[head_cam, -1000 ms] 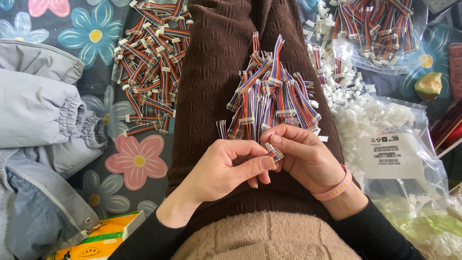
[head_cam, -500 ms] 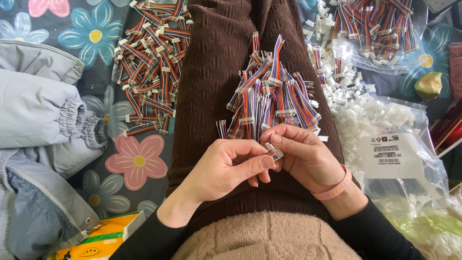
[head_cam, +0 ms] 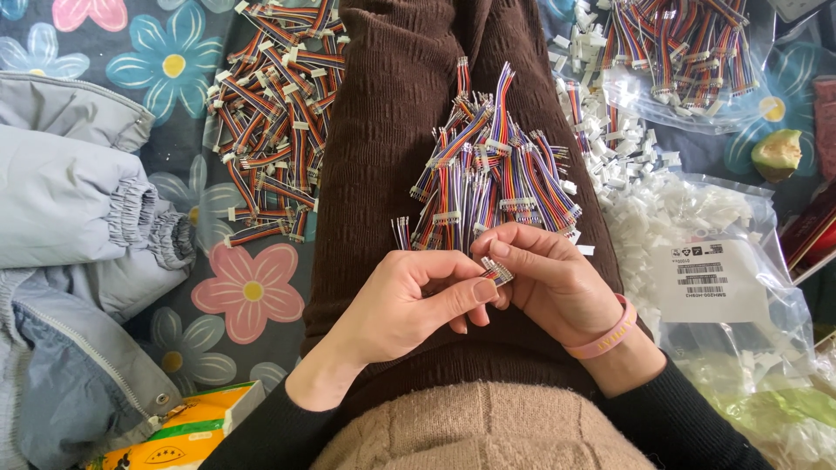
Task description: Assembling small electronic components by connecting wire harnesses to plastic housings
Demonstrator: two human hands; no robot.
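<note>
My left hand (head_cam: 405,300) and my right hand (head_cam: 553,278) meet over my lap and together pinch one small multicoloured wire harness (head_cam: 497,272) by its end. Just beyond the fingers, a pile of the same rainbow wire harnesses (head_cam: 492,178) lies on my brown ribbed trousers (head_cam: 392,130). A pink band circles my right wrist.
Another heap of harnesses (head_cam: 274,113) lies left on the floral cloth. A clear bag of harnesses (head_cam: 688,48) sits top right, loose white plastic connectors (head_cam: 662,209) and a labelled bag (head_cam: 710,287) to the right. A grey jacket (head_cam: 70,218) lies left, a yellow packet (head_cam: 183,431) below.
</note>
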